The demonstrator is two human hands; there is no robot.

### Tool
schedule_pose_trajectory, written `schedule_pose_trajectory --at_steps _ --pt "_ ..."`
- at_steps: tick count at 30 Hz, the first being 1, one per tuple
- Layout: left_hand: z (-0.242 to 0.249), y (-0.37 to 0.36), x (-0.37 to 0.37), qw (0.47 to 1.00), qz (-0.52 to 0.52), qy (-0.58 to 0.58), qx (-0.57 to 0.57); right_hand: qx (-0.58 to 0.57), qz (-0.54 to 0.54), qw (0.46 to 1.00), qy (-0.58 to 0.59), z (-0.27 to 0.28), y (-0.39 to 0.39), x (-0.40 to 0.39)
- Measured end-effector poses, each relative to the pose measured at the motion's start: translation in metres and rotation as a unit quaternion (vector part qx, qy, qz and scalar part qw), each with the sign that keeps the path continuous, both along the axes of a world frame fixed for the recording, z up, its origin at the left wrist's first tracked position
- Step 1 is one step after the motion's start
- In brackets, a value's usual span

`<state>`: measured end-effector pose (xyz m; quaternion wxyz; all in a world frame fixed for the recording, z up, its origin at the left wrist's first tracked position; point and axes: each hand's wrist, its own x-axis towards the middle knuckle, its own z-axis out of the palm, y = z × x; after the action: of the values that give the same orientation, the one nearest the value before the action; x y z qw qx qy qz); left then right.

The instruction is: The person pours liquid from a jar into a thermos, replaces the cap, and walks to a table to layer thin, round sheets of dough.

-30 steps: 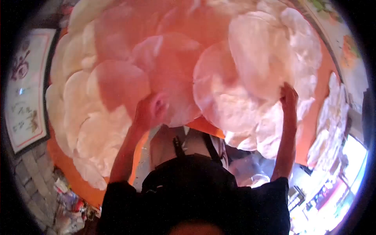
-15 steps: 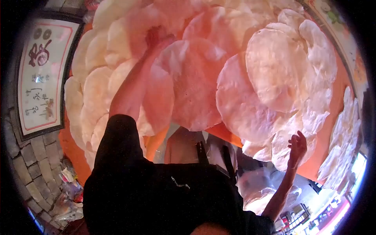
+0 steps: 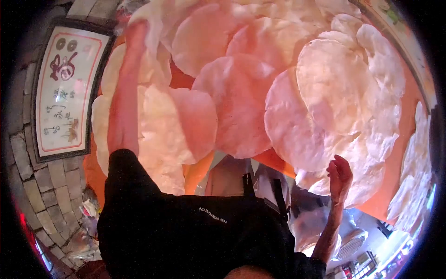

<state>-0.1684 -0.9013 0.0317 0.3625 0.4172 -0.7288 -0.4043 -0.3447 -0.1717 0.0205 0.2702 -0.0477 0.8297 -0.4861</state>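
Thin, pale round sheets of flatbread or dough (image 3: 241, 111) overlap all over the orange surface. My left hand (image 3: 137, 30) is stretched to the far left edge of the spread, its fingers blurred. It appears closed on the edge of a thin sheet (image 3: 159, 35) that hangs in loose folds beside it. Orange cloth shows just right of that sheet. Low on the right, my right hand (image 3: 340, 174) hovers by the near edge of the sheets, fingers loosely bent with gaps between them, holding nothing. A larger pile of sheets (image 3: 332, 83) lies beyond it.
A framed board with writing (image 3: 69, 93) stands at the left on grey brick paving (image 3: 44, 186). Plastic bags (image 3: 83, 242) lie lower left. More sheets (image 3: 411, 172) rest at the far right. A chair-like item with dark straps (image 3: 248, 183) is by the near table edge.
My left hand has moved left and away from the middle of the spread, drawing a sheet with it and baring a patch of orange. My right hand's fingers have curled slightly; the view has shifted a little.
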Motion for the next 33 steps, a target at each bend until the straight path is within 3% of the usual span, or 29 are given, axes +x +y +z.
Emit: schedule_pose_trajectory --at_steps 1,2,4,7,10,12,14,16,19,22,23,26,28,30,32,33 --pt "0.053 0.043 -0.013 0.996 0.028 0.089 0.004 -0.004 0.005 1.000 -0.009 -0.004 -0.010 0.000" --pt "0.074 0.058 -0.013 0.991 -0.009 0.128 0.026 -0.002 0.028 0.999 -0.022 -0.007 -0.020 -0.001" --pt "0.076 0.075 -0.006 0.993 -0.107 0.025 -0.041 -0.083 0.041 0.993 -0.069 -0.004 -0.054 0.005" --pt "0.056 0.143 -0.007 0.946 -0.248 -0.163 -0.130 -0.172 0.075 0.970 -0.157 -0.002 -0.111 0.005" --pt "0.009 0.283 -0.005 0.824 -0.459 -0.276 -0.186 -0.301 0.020 0.906 -0.298 -0.013 -0.161 -0.001" --pt "-0.010 0.342 -0.004 0.740 -0.596 -0.281 -0.135 -0.339 -0.012 0.866 -0.368 -0.019 -0.174 -0.003" --pt "-0.021 0.343 0.002 0.749 -0.598 -0.278 -0.063 -0.351 -0.029 0.837 -0.419 -0.029 -0.175 -0.006" --pt "-0.032 0.308 0.005 0.842 -0.466 -0.271 -0.017 -0.298 0.003 0.895 -0.332 -0.062 -0.169 -0.001" --pt "-0.051 0.216 -0.001 0.937 -0.247 -0.242 0.042 -0.161 0.056 0.977 -0.129 -0.067 -0.171 0.008" --pt "-0.105 0.090 -0.018 0.941 -0.069 -0.323 -0.073 -0.114 0.109 0.986 -0.044 -0.043 -0.175 0.010" --pt "-0.118 0.061 -0.014 0.930 -0.030 -0.352 -0.098 -0.112 0.085 0.987 -0.077 -0.030 -0.174 0.008" --pt "-0.160 -0.020 -0.003 0.899 -0.028 -0.429 -0.087 -0.176 -0.023 0.984 -0.032 0.007 -0.151 0.007" --pt "-0.190 -0.053 -0.011 0.899 -0.083 -0.428 -0.039 -0.051 0.018 0.999 0.002 -0.004 -0.107 -0.010" --pt "-0.209 -0.089 -0.017 0.903 -0.119 -0.412 0.024 -0.084 -0.008 0.996 -0.025 0.019 -0.100 -0.002" --pt "-0.220 -0.115 -0.025 0.906 -0.140 -0.386 0.104 -0.254 -0.058 0.958 -0.122 0.006 -0.096 -0.002" --pt "-0.225 -0.127 -0.026 0.906 -0.142 -0.372 0.141 -0.193 -0.043 0.977 -0.082 0.017 -0.104 -0.003"
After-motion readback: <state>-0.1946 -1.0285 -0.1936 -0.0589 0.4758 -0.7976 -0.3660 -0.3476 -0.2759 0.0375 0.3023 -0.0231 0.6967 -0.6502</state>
